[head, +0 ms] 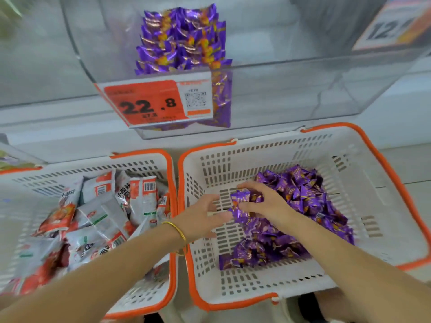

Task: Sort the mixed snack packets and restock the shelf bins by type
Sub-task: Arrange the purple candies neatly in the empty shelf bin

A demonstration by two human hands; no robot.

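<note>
Two white baskets with orange rims stand side by side below the shelf. The right basket (245,297) holds a heap of purple snack packets (303,201). The left basket (140,159) is full of white-and-red packets (105,210). My right hand (265,201) reaches into the right basket and grips a bunch of purple packets (241,197) at the heap's left edge. My left hand (205,217), a gold bangle on its wrist, lies with spread fingers against the same bunch from the left. Above, a clear shelf bin (291,94) holds rows of purple packets (184,40).
A red price tag reading 22.8 (149,103) hangs on the clear bin's front. Another tag (391,26) shows at the top right. To the right of its purple rows, the clear bin holds no packets. A further bin edge (14,159) shows at the far left.
</note>
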